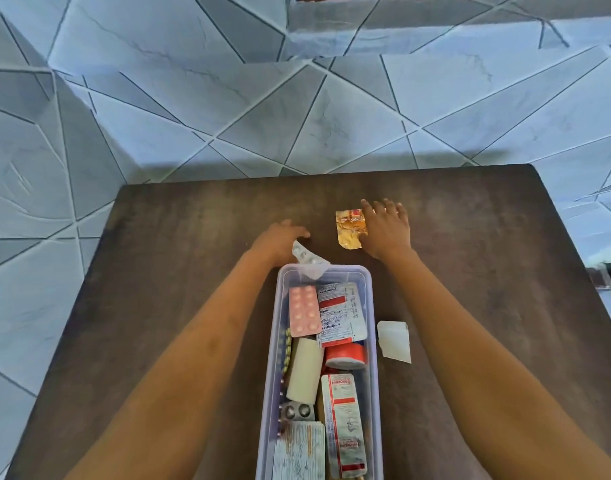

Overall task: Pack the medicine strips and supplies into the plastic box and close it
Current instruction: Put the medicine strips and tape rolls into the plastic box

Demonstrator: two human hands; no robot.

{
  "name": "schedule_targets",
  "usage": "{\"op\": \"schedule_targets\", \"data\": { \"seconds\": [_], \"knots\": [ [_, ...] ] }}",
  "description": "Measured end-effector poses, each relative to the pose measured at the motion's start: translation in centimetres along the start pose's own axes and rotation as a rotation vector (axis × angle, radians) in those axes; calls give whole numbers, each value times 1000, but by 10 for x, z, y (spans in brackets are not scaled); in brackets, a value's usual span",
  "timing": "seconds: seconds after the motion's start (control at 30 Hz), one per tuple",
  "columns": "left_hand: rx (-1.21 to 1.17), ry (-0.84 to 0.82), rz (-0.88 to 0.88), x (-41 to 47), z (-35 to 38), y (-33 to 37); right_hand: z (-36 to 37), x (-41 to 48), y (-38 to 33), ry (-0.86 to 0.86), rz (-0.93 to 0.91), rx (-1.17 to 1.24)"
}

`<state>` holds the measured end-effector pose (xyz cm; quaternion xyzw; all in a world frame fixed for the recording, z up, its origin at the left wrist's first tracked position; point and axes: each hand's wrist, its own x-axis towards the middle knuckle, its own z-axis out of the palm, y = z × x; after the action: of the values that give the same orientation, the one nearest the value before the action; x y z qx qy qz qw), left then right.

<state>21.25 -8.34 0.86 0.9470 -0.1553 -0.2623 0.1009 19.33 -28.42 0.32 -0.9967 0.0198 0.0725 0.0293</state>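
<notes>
Lengthwise on dark matte wooden table, clear rectangular plastic box, lidless, crammed with pink blister card and smooth white roll. Pinched in left hand above far rim, silver blister strip. Spread flat against crumpled gold foil strip, right hand.

The clear plastic box stands open-topped at the desk's near centre, long axis running near to far. Inside lie a pink strip, a white-red strip, a white roll and a red tub. A silver strip tilts over the far rim, held by the left hand. A gold strip lies flat beyond the box. A white packet lies just right of it.
</notes>
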Motion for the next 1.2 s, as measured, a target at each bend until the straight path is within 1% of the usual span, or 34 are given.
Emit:
{"op": "schedule_targets", "data": {
  "seconds": [0.1, 0.17, 0.27, 0.37, 0.47, 0.53, 0.6, 0.67, 0.77, 0.87, 1.03, 1.1, 1.2],
  "knots": [
    [26, 43, -66, -5, 4, -4, -2, -3, -4, 28, -16, -93],
    [14, 147, -126, -11, 5, -7, -1, -8, -6, 21, -16, -80],
    [-152, 311, -227, -23, 2, -12, -3, -15, -5, 20, 59, 92],
    [-319, 437, -296, -39, -7, -13, -18, -23, -4, 74, 156, 267],
    [-512, 530, -279, -58, -17, -9, -41, -35, -4, 152, 201, 396],
    [-620, 548, -239, -75, -21, -4, -55, -48, -5, 197, 224, 522],
    [-714, 536, -186, -92, -24, 3, -66, -63, -9, 233, 222, 612],
    [-796, 529, -142, -114, -23, 12, -74, -88, -15, 232, 209, 668],
    [-901, 519, -122, -148, -14, 20, -72, -129, -23, 206, 194, 656],
    [-915, 420, -107, -185, 3, 22, -62, -177, -30, 171, 230, 617],
    [-835, 199, -102, -223, 41, 30, -45, -240, -46, 81, 227, 479],
    [-782, 154, -95, -231, 54, 34, -32, -254, -53, 28, 218, 420],
    [-676, 139, -58, -241, 69, 38, -16, -268, -60, -44, 202, 348]
  ]
}}
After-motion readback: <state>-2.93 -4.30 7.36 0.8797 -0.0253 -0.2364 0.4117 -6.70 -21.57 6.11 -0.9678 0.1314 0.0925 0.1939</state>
